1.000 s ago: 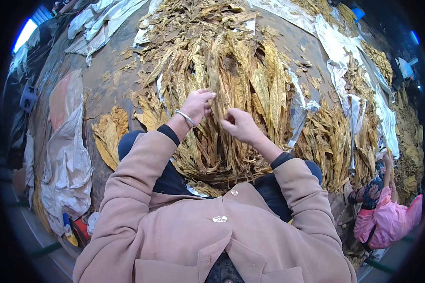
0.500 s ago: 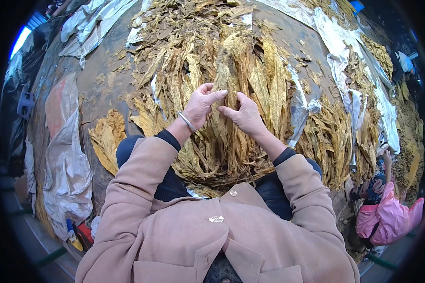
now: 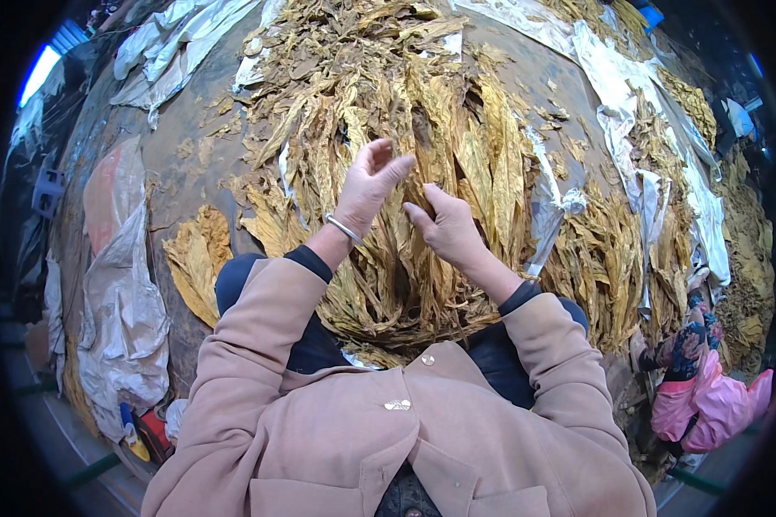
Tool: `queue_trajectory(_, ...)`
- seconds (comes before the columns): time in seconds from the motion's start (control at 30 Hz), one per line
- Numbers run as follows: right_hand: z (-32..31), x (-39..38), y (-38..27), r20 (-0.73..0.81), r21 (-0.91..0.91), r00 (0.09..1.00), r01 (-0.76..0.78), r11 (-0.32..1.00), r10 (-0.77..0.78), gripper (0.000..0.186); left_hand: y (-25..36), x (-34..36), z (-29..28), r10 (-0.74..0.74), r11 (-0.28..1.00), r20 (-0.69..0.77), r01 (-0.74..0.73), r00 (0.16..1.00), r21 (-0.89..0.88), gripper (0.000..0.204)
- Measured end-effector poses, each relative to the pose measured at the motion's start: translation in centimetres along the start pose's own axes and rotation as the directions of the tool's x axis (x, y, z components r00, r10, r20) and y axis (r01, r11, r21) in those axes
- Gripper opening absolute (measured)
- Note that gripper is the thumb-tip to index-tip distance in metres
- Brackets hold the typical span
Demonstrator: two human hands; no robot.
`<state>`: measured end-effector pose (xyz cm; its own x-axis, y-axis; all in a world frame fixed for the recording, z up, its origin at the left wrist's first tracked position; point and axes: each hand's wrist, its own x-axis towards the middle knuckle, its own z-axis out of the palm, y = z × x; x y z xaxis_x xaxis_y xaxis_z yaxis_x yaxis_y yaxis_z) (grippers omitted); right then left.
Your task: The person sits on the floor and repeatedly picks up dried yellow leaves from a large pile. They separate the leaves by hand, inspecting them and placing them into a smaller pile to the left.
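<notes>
We work over the heap of dry yellow-brown cured leaves (image 3: 405, 258) lying in our lap; our left hand (image 3: 366, 185) hovers above it, fingers loosely spread, holding nothing; our right hand (image 3: 448, 228) pinches one leaf beside it; better to separate gently, avoiding tears.

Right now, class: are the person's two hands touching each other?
Apart. The head view shows leaves between the left hand and right hand.

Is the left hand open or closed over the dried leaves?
Open: the left hand has fingers spread above the dried leaves.
</notes>
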<state>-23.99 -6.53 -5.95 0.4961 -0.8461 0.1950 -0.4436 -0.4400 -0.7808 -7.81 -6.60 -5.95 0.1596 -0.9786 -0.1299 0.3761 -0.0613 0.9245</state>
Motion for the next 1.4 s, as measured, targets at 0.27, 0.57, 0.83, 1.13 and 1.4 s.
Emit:
queue_trajectory(0.27, -2.9, 2.8, -2.0, -0.088, 0.538, 0.988, -0.059, 0.841, 0.125, 0.035, 1.0, -0.7, -0.8, -0.206, 0.964, 0.183, 0.231, 0.961, -0.128, 0.024)
queue_trajectory(0.57, -4.8, 4.8, -1.5, 0.316, 0.474, 0.943, -0.250, 0.844, 0.102, 0.014, 1.3, -2.6, 2.0, -0.276, 0.961, 0.439, 0.236, 0.855, 0.145, 0.019)
queue_trajectory(0.83, -4.1, 4.8, 0.5, 0.377, 0.865, 0.860, -0.460, 0.202, 0.343, 0.029, 1.0, -2.8, 1.7, -0.155, 0.971, 0.488, 0.041, 0.859, 0.235, 0.029)
queue_trajectory(1.13, -3.1, -1.4, -2.4, 0.779, 0.019, 0.624, -0.136, 0.990, 0.071, 0.040, 2.5, 0.0, -4.7, -0.102, 0.941, 0.232, 0.170, 0.967, -0.294, 0.028)
queue_trajectory(1.4, -1.4, -1.9, -2.4, 0.572, -0.013, 0.820, 0.016, 1.000, -0.006, 0.051, 4.5, -1.0, -4.2, -0.051, 0.897, 0.284, 0.169, 0.957, -0.408, 0.029)
